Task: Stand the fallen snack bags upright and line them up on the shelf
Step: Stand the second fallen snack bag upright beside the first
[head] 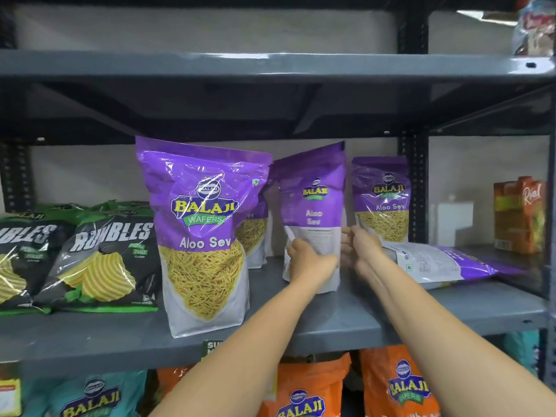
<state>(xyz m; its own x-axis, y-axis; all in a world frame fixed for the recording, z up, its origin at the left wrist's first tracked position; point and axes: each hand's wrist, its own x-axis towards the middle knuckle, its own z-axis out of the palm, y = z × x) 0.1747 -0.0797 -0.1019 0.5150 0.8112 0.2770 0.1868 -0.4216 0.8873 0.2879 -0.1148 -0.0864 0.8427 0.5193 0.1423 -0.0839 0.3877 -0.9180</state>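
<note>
Several purple Balaji Aloo Sev bags stand on the grey middle shelf (316, 323). A big one (201, 236) stands upright at the front. A second bag (313, 203) stands with its back panel towards me, and my left hand (310, 260) and my right hand (361, 248) grip its lower sides. Another bag (380, 200) stands upright at the back right. One more (255, 233) is mostly hidden behind the big bag. A fallen bag (445, 263) lies flat on the shelf to the right of my right hand.
Black and green Rumbles chip bags (102, 260) lean at the shelf's left. An orange Real juice carton (519, 215) and a white box (454, 221) stand at the far right. A black upright post (413, 188) rises behind. Orange and teal Balaji bags (394, 386) fill the lower shelf.
</note>
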